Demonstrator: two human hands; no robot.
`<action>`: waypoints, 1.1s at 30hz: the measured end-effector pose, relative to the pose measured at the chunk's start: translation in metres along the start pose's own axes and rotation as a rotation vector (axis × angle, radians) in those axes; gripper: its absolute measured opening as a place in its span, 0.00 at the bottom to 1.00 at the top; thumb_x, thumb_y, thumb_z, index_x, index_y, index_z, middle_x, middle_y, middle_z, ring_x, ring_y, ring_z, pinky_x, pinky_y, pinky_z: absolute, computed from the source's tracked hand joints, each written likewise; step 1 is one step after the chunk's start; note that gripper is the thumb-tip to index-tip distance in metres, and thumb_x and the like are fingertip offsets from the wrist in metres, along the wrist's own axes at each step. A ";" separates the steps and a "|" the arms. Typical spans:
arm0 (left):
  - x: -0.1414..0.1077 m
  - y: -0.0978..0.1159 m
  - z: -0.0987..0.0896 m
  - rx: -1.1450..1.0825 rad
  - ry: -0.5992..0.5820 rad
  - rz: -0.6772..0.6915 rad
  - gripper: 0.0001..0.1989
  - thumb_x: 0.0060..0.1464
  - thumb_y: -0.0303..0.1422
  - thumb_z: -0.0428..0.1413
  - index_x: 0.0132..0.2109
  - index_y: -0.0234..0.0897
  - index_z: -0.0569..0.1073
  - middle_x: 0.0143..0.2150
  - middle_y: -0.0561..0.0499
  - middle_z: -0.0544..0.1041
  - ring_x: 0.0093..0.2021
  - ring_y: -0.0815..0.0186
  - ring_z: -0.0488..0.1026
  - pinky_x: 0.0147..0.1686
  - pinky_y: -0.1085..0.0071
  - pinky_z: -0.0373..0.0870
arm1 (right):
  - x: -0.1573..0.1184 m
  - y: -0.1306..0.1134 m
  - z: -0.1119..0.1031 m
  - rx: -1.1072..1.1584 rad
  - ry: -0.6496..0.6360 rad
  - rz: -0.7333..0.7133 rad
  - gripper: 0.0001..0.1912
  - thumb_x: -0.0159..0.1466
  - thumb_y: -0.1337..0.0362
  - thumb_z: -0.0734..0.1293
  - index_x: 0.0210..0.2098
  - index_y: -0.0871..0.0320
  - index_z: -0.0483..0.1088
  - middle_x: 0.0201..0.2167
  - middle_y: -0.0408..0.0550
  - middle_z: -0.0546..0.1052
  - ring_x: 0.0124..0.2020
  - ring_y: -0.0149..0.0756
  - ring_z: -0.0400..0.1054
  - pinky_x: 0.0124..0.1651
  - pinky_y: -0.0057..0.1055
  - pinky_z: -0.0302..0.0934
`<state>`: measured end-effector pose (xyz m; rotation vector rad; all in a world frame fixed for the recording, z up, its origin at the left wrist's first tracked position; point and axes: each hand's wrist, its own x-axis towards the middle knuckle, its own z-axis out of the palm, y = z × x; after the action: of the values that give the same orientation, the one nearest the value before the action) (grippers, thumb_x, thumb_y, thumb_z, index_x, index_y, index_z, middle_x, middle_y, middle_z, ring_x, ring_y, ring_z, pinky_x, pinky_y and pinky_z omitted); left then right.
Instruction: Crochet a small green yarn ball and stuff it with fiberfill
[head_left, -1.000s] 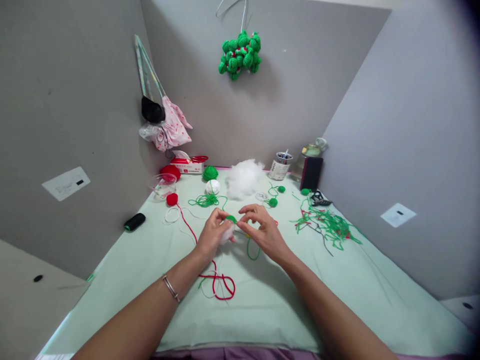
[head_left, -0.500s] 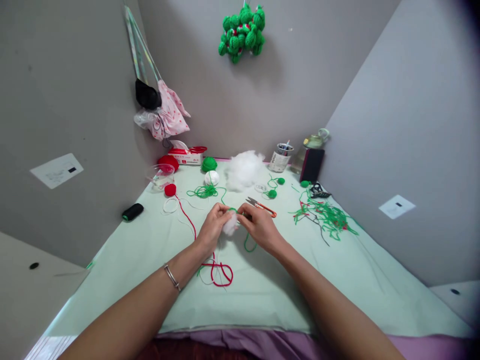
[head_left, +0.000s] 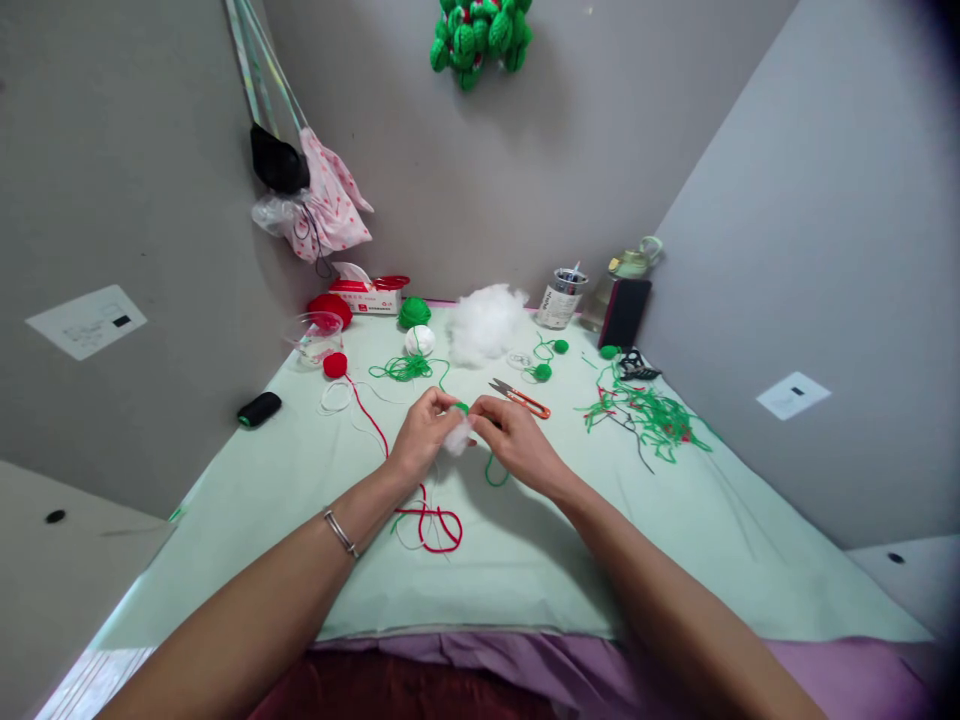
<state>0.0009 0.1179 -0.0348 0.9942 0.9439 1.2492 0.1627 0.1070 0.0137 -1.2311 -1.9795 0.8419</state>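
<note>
Between my fingertips is a small green crochet piece (head_left: 462, 407), with a tuft of white stuffing (head_left: 457, 438) just below it. My left hand (head_left: 421, 432) is closed on the green piece from the left side. On the other side, my right hand (head_left: 516, 440) has its fingers pinched at the tuft's right edge; its fingertips are partly hidden. A loop of green yarn (head_left: 496, 472) hangs below the right hand. Orange-handled thread snips (head_left: 529, 403) lie just beyond that hand. Red yarn (head_left: 442, 530) curls on the cloth near my left forearm.
A large heap of stuffing (head_left: 487, 325) sits at the back, near a green yarn ball (head_left: 414, 312) and a white ball (head_left: 419, 341). Tangled yarn scraps (head_left: 660, 418) lie right, before a phone (head_left: 625, 313). Left are a clear plastic cup (head_left: 315, 340) and a black roll (head_left: 259, 409).
My right fingers have shifted slightly against the green piece and the tuft, and the two hands sit closer together. The whole view has tilted down a little.
</note>
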 end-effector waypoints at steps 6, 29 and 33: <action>0.001 -0.005 -0.003 0.044 0.028 -0.081 0.17 0.68 0.38 0.61 0.59 0.35 0.75 0.55 0.43 0.79 0.48 0.58 0.80 0.46 0.57 0.81 | -0.003 0.003 0.012 -0.046 -0.001 0.004 0.04 0.61 0.69 0.65 0.31 0.54 0.68 0.24 0.40 0.77 0.25 0.33 0.62 0.34 0.30 0.52; -0.008 0.017 0.002 -0.130 -0.199 -0.068 0.18 0.47 0.38 0.71 0.36 0.38 0.70 0.31 0.54 0.80 0.31 0.68 0.77 0.37 0.69 0.79 | 0.006 0.013 -0.004 0.011 0.098 0.025 0.08 0.60 0.66 0.64 0.24 0.54 0.66 0.19 0.38 0.67 0.24 0.32 0.57 0.32 0.30 0.49; -0.004 0.014 0.001 -0.113 -0.139 -0.050 0.18 0.46 0.37 0.70 0.35 0.39 0.67 0.28 0.55 0.79 0.28 0.69 0.75 0.31 0.72 0.77 | 0.001 0.006 -0.004 0.056 0.006 -0.039 0.07 0.64 0.64 0.64 0.29 0.55 0.69 0.22 0.39 0.70 0.26 0.33 0.59 0.33 0.30 0.51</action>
<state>-0.0028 0.1144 -0.0213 0.9498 0.7775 1.1633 0.1686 0.1105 0.0120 -1.1589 -1.9555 0.8673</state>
